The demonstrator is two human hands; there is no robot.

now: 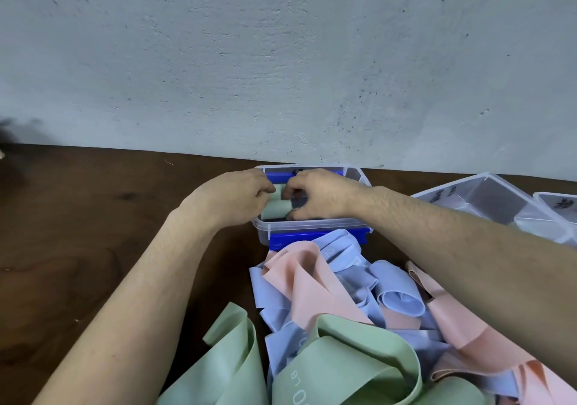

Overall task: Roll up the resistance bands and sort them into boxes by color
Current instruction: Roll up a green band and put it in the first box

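Observation:
A rolled green band (275, 208) sits inside the clear plastic box (312, 225) with blue latches, against the box's left side. My left hand (232, 197) grips the roll from the left. My right hand (318, 193) pinches its right end from inside the box. A loose heap lies in front of the box: pink bands (307, 283), blue bands (396, 295) and green bands (337, 361), all unrolled.
Two more clear boxes stand at the right: one (487, 201) with a divider, another (559, 205) cut off by the frame edge. A grey wall (281, 61) rises right behind the boxes. Dark wooden tabletop (93, 233) spreads to the left.

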